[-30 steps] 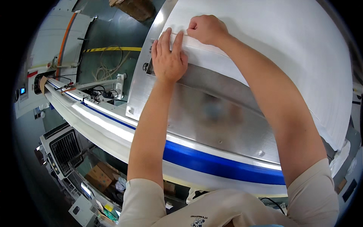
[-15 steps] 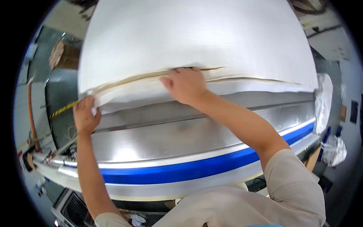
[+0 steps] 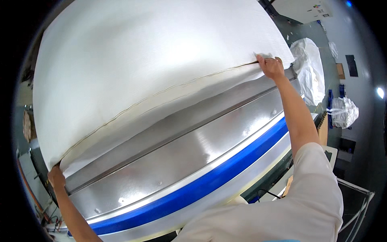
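A broad white layered sheet [image 3: 141, 52] lies over the machine bed; whether it is cloth or paper I cannot tell. Along its near side, a thin dark-lined seam between layers runs diagonally from lower left to upper right. My left hand [image 3: 56, 177] is closed at the near left corner, its fingertips partly hidden by the sheet. At the right end of the same edge, my right hand [image 3: 271, 67] pinches the layers, thumb and fingers curled in. A lower white layer hangs beneath the edge, over the shiny metal ledge [image 3: 189, 145].
A blue strip [image 3: 197, 187] runs along the machine's front between pale bands. White plastic sheeting [image 3: 309, 72] bulges at the right end. Beyond it, a wrapped white bundle [image 3: 343, 113] sits on the floor. A brown roll [image 3: 28, 125] stands at far left.
My right hand has moved from the middle of the edge to its right end. The gaping layers now lie closer together. My view has turned and shifted right; my left hand stays at the left corner.
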Action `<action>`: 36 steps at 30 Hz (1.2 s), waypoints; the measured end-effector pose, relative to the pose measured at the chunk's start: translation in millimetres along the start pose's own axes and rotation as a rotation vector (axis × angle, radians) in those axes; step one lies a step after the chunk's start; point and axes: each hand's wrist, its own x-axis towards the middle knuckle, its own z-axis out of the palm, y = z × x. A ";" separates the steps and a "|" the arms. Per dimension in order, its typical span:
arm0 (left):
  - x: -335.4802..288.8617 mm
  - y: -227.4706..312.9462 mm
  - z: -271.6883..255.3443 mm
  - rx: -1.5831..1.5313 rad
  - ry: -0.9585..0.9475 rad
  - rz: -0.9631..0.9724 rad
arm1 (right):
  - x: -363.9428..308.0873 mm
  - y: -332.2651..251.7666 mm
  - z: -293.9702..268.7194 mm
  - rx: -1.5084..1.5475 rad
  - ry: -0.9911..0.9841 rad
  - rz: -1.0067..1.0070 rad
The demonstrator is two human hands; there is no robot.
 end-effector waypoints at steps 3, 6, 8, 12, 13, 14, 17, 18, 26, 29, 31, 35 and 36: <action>0.0 21.5 -29.0 -0.429 0.018 -0.194 | 8.0 73.9 23.8 -0.050 -0.070 0.087; 1.4 8.7 0.1 -0.449 0.105 -0.150 | 27.7 158.5 56.2 -0.218 -0.189 -0.054; -0.8 9.5 -1.9 -0.453 0.128 -0.119 | 38.6 196.2 57.9 -0.292 -0.343 -0.164; -8.1 11.9 -8.2 -0.423 0.095 -0.107 | 36.9 200.3 61.8 -0.118 -0.343 0.023; -10.7 3.7 -1.9 -0.480 0.096 -0.128 | 38.3 198.5 70.6 -0.100 -0.308 0.053; -16.1 -4.0 6.1 -0.536 0.097 -0.151 | 39.4 199.1 75.3 -0.228 -0.311 0.000; -18.1 -8.4 4.8 -0.254 0.156 -0.057 | 25.1 220.9 80.2 -0.160 -0.155 -0.037; -16.1 30.8 -51.6 -0.265 -0.011 -0.146 | 17.6 223.7 73.5 -0.230 -0.190 -0.013; -71.1 -63.7 -33.1 -0.261 0.091 -0.122 | 23.1 259.7 -11.5 -0.155 -0.247 0.036; -94.1 -88.2 -36.0 -0.275 0.149 -0.067 | 1.2 286.0 -34.3 -0.024 -0.288 -0.089; -128.5 -90.1 -44.3 -0.257 0.114 0.014 | -28.2 294.9 -45.2 -0.101 -0.332 -0.119; -175.6 -70.8 14.3 -0.255 0.018 0.215 | -99.5 320.6 -26.8 -0.244 -0.373 -0.243; -190.1 -59.4 19.8 -0.130 -0.035 0.260 | -122.4 315.3 -21.3 -0.292 -0.392 -0.249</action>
